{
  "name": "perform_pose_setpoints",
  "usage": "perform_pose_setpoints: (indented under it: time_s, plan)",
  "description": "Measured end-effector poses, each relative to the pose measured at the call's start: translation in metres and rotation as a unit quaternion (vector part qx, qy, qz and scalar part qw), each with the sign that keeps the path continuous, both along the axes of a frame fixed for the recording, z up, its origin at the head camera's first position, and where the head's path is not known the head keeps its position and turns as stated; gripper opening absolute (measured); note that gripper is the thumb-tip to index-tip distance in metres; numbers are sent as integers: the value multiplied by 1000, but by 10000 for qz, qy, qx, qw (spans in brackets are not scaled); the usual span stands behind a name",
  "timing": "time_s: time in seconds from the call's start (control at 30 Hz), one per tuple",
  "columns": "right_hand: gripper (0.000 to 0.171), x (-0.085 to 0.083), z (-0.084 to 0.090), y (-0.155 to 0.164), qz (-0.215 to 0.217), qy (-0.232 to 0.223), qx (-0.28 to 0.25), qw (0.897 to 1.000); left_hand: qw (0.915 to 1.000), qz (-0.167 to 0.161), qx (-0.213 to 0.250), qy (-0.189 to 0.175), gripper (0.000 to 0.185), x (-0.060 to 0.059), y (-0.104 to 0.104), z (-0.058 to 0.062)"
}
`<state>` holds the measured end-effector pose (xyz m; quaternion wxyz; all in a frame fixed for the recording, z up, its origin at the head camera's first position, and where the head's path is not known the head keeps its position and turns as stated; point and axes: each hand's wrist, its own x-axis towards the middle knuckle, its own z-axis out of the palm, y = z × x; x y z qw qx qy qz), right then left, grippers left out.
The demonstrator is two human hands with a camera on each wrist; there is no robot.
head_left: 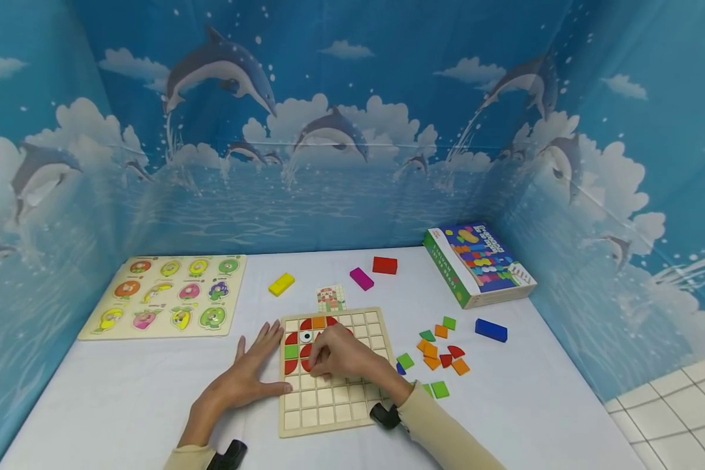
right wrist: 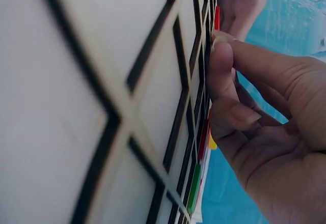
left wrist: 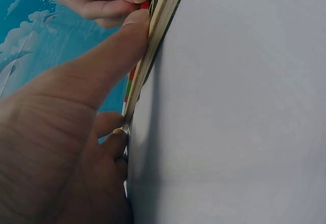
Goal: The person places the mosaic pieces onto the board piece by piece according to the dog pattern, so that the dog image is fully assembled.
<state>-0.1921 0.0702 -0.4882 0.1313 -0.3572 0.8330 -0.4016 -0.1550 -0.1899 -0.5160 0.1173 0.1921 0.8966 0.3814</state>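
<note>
The right hand [head_left: 339, 356] pinches a red piece [right wrist: 217, 18] down on the wooden grid board [head_left: 335, 405], near centre on the white table [head_left: 534, 405]. The left hand [head_left: 252, 372] lies flat, fingers straight, thumb against the board's left edge. Loose coloured pieces [head_left: 440, 352] lie right; a fruit puzzle [head_left: 167, 295] far left.

A white table [head_left: 534, 405] fills the lower part of the head view, its surface smooth and evenly lit with soft, faint shadows. Beyond the fingers, at the table's far edge, rises a backdrop [head_left: 341, 130] printed with leaping dolphins, white clouds and rippling blue sea. The same print folds round as side walls, one left of the fingers and one to their right. Past the right-hand wall, pale floor tiles [head_left: 675, 405] with dark joints show.
</note>
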Motion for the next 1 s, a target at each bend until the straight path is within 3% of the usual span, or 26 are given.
perform_pose_setpoints:
  time_s: [0.23,0.47,0.63,0.8,1.0]
  plan:
    - [14,-2,1,-5,-62,-231,62,9997,9989,-30,359,297,115,0,-2,-6]
    - [12,-2,1,-5,-119,-112,109,9998,10000,4,41,-50,117,1,-2,0]
    - [12,-2,5,2,-185,-3,-27,9998,10000,42,-11,-30,117,2,-1,1]
    - [10,-5,15,33,-314,171,-171,9992,10000,48,44,62,117,1,1,-1]
    - [7,-18,18,99,-606,288,-229,9975,9997,95,163,124,118,2,2,-2]
